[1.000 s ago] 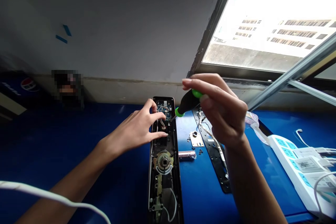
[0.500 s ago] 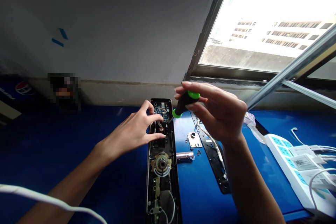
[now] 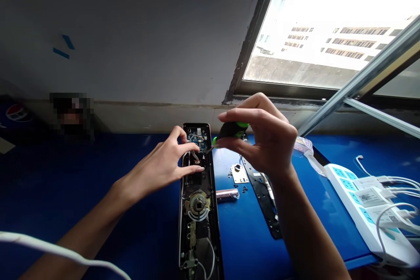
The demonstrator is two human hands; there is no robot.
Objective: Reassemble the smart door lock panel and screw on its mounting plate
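A long, narrow black lock housing (image 3: 198, 183) lies open on the blue table, showing a blue-green circuit board (image 3: 197, 133), thin cables and a round metal spindle part (image 3: 198, 205). My left hand (image 3: 166, 157) grips its upper part, fingers curled at the left rim. Its thumb and index finger press inside, on either side of a cable connector. In my right hand (image 3: 265, 140) is a black and green screwdriver (image 3: 229, 131), held by the handle between thumb and fingers. The slanted shaft points down into the housing below the board; its tip is too small to make out.
Right of the housing lie a small metal plate (image 3: 240, 174), loose black screws (image 3: 244, 189), a pink wrapped cylinder (image 3: 227, 195) and a long black perforated panel (image 3: 262, 192). A white power strip (image 3: 361, 214) with plugs stands further right. A white cable (image 3: 65, 251) crosses the lower left.
The whole view has shifted slightly, so things appear further left. My right hand has turned around the screwdriver handle, its fingers more bent. My left hand keeps its place on the housing.
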